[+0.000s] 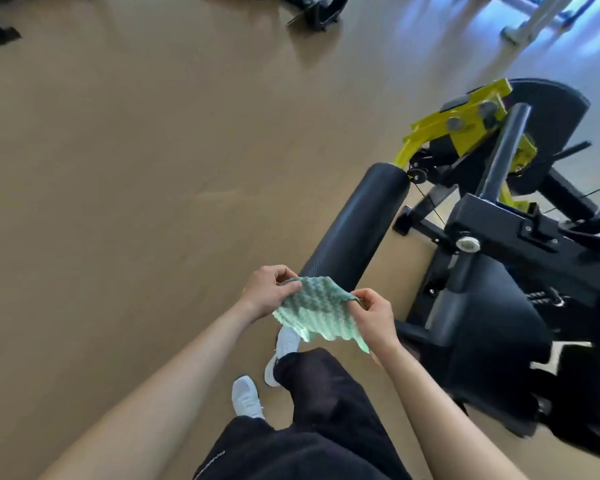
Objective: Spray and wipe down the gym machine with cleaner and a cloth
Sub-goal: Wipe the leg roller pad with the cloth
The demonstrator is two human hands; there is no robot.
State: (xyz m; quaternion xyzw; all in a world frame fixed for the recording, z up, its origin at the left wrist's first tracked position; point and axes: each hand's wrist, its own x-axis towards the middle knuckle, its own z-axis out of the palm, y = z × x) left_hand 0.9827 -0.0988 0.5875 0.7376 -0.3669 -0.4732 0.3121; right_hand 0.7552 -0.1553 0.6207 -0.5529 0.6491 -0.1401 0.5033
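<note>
I see left hand [265, 292] and right hand [373, 318] both pinching one green cloth [312, 313] by one black roller pad [354, 230].

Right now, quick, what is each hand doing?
Left hand: fingers pinching one edge of the green cloth.
Right hand: fingers pinching the cloth's other edge.

Green-white wavy cloth [317, 311], black-yellow machine [492, 216]
</note>
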